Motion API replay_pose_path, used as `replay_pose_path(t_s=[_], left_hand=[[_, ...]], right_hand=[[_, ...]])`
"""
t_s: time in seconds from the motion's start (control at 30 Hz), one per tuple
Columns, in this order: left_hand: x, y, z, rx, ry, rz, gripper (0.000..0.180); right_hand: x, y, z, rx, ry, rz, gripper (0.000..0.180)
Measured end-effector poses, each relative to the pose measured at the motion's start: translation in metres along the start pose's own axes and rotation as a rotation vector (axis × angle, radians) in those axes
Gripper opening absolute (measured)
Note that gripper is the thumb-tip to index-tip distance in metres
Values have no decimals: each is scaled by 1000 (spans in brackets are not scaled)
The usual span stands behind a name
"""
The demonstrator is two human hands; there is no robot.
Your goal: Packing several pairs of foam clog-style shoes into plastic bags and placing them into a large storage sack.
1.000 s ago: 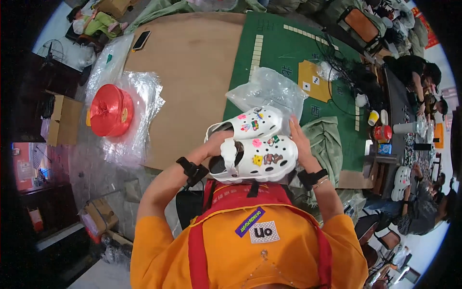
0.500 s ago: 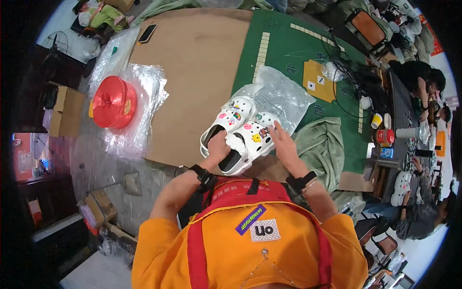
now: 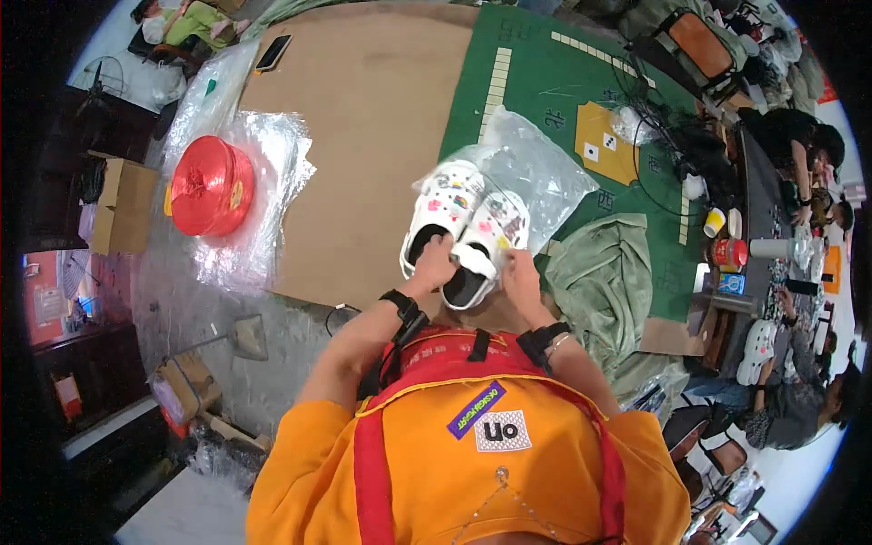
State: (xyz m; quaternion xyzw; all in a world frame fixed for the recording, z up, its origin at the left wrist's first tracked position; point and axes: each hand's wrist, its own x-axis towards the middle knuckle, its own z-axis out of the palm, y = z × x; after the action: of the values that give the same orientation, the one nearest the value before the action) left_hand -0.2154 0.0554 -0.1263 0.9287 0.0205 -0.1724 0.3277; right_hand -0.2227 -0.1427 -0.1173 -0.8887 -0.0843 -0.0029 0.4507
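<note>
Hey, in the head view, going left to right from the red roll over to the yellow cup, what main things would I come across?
Red roll, dark-screened phone, pair of white clogs, crumpled green cloth, yellow cup.

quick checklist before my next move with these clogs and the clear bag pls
1. White foam clogs with colourful charms side by side, toes pointing away: ok
2. Left hand at the clogs' openings: ok
3. Right hand at the clogs' right side: ok, though grip firmness cannot tell
4. Clogs fully inside the clear, crinkled plastic bag: not ok, heels outside
5. Black rectangular phone away from both hands: ok
</note>
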Motion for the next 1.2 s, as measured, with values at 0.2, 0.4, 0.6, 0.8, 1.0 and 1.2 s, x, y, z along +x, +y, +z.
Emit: replay_pose_path(t_s=[0.2,0.4,0.6,0.8,1.0,1.2], left_hand=[[13,-19,-51,-57,-359,120,44],[54,-29,-83,-54,88,9,36],[88,-49,-59,-60,204,33,36],[110,-68,-41,-88,312,75,35],[99,-59,-49,-263,334,-14,24],[64,-67,-51,-540,249,38,22]], right_hand=[[3,0,-1,-250,-134,115,15],[20,-21,-3,-328,-184,109,15],[23,-29,0,-361,-137,0,14],[21,-38,3,-382,-152,32,15],[16,-33,4,-344,-161,111,18],[14,-25,-15,-336,-300,30,19]])
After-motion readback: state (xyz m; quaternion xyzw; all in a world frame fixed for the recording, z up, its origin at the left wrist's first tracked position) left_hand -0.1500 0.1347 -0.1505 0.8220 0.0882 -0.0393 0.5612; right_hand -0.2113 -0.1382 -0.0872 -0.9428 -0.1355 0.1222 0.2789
